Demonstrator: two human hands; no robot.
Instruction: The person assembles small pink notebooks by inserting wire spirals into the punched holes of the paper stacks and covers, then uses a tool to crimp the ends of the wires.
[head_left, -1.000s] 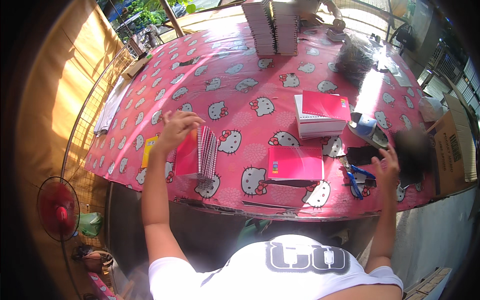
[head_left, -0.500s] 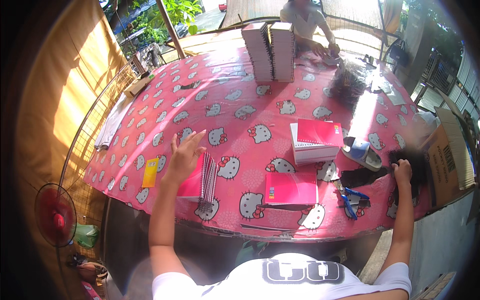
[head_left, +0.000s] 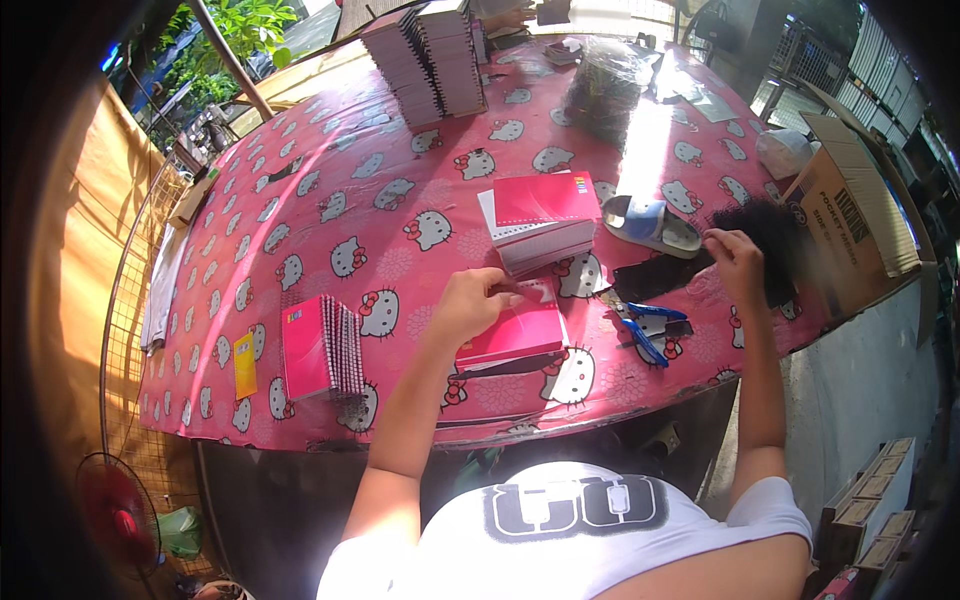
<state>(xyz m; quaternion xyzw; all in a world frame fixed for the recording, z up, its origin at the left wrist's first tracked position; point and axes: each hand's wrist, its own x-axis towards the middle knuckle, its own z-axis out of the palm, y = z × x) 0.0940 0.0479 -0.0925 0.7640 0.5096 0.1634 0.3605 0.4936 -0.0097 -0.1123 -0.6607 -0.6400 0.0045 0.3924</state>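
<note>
My left hand (head_left: 474,303) is over the far left part of a pink-covered notebook (head_left: 512,338) at the table's near middle. Its fingers are curled together at the cover; whether they grip it is hidden. At the right, my right hand (head_left: 737,263) is closed in a pinch beside a dark, blurred heap of black binding coils (head_left: 775,240); what it pinches is too small to make out. Black strips (head_left: 650,279) lie left of that hand, and blue-handled pliers (head_left: 645,338) rest nearer me. Behind the notebook stands a stack of pink-covered notebooks (head_left: 545,245).
Left of my left hand is a stack of spiral-bound pink notebooks (head_left: 320,348), beside a small yellow booklet (head_left: 245,365). A slipper (head_left: 652,224) lies near the coils. Tall spiral-bound stacks (head_left: 425,65) stand far back. A cardboard box (head_left: 850,210) borders the right edge. Another person's hand (head_left: 510,20) shows behind.
My left hand has moved right, from above the spiral-bound stack to the pink notebook, its spread fingers now curled. My right hand has lifted away from the coils. The view has shifted right.
</note>
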